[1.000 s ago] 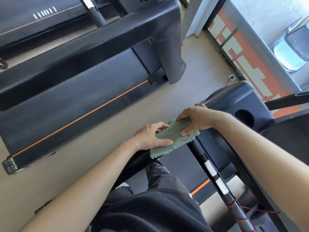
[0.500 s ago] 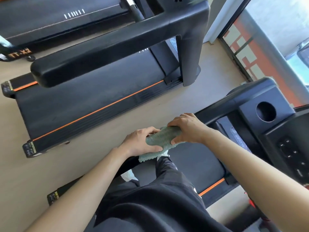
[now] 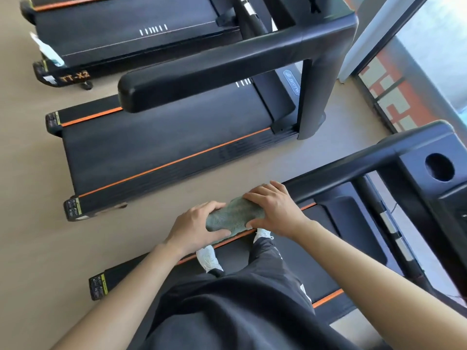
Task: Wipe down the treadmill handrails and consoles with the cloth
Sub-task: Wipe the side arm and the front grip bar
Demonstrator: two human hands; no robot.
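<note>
The green-grey cloth point(image 3: 233, 218) lies draped over the free end of the black handrail point(image 3: 353, 168), directly between the two hands and touched by both. The left hand point(image 3: 195, 227) grips its near end: the fingers curl over the top edge and the thumb presses along the lower side. The right hand point(image 3: 274, 210) covers the far end, with its fingers spread and bent over the top of the cloth and its thumb tucked against the near side. So both hands are closed round the cloth and the bar beneath it; only the wrinkled middle of the cloth shows, and the tip of the rail is hidden under it.

From the right hand the handrail runs up and to the right, where it joins the console point(image 3: 414, 170) — a dark block with a round cup hole point(image 3: 438, 168) in its top. Below the hands are two white shoes point(image 3: 208, 258), standing on the black belt point(image 3: 316, 248) of this treadmill, one close to the orange stripe along its left edge. Dark clothing point(image 3: 240, 311) fills the bottom middle of the view.

To the left, across a strip of beige floor point(image 3: 38, 210), stands a second treadmill point(image 3: 164, 145) with its own thick handrail point(image 3: 227, 69). Beyond that is a third treadmill point(image 3: 113, 34), marked "TT-X2" — the lettering is orange on the frame. A window point(image 3: 429, 46) takes up the upper right corner.
</note>
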